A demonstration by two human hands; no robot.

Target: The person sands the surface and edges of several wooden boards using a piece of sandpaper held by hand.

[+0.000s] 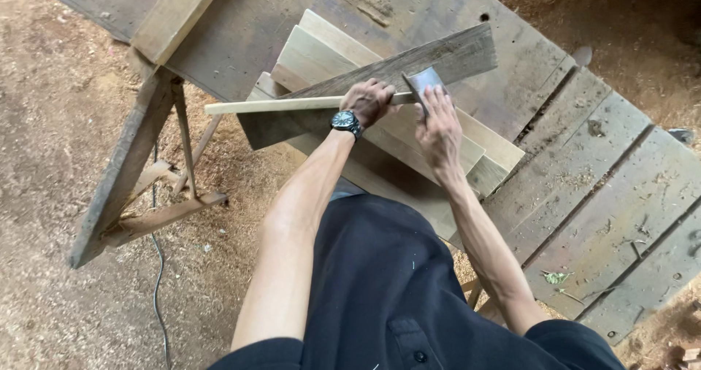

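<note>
Wood throughout: a weathered grey plank (387, 74) lies across a stack of pale sawn boards (328, 48) on the rough plank workbench (599, 195); left hand (369, 101) closed around the long pale wooden handle (277, 105) of a grey metal axe head (423, 85); right hand (439, 129) laid flat, fingers spread, against that head, pressing it at the plank's near edge; plank edge shows no clear cut yet, so work looks barely begun; sawdust (58, 121) covers the ground.

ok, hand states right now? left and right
Left hand: closed around the wooden handle of the hatchet.
Right hand: open, fingers flat on the hatchet head, over the grey plank.
</note>
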